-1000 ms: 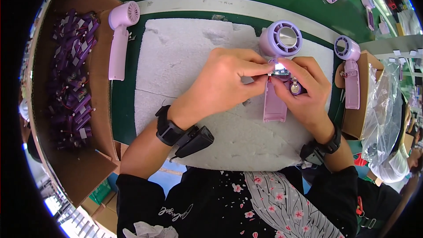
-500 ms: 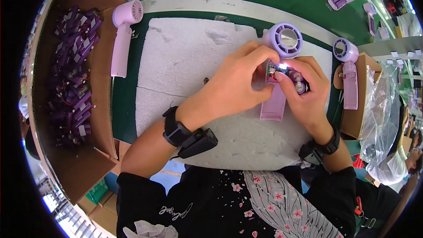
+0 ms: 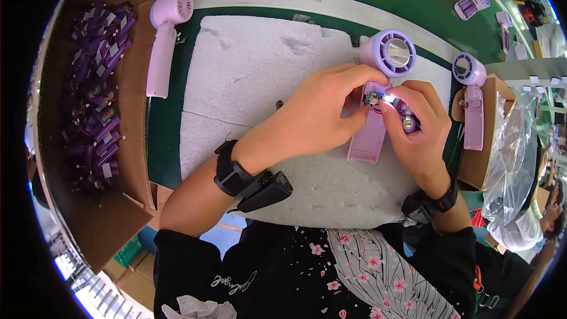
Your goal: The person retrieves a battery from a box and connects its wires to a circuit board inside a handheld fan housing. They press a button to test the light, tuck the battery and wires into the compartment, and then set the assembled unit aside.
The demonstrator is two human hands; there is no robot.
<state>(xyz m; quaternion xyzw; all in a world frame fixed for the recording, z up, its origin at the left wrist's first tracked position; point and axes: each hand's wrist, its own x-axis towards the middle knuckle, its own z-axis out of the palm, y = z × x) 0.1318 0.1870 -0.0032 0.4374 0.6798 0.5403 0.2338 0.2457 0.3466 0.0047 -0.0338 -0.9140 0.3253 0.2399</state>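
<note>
— See the open fan handle [image 3: 367,137]?
— Right of frame centre, running down and slightly left from the fan head [image 3: 387,53].
— And the grip?
— Right fingers [image 3: 407,97], nearer: pinching the lit circuit board [image 3: 374,99] at the handle's top. Left fingers [image 3: 361,75]: curled alongside; can't tell if gripping.

Right there above the white foam pad [image 3: 245,77], the person's left hand [image 3: 322,106] grips an opened lilac handheld fan [image 3: 368,133]; the right hand [image 3: 420,127] pinches the lit end of its circuit board [image 3: 374,99]. Purple batteries [image 3: 97,65] crowd the cardboard box [image 3: 109,224] at left.
</note>
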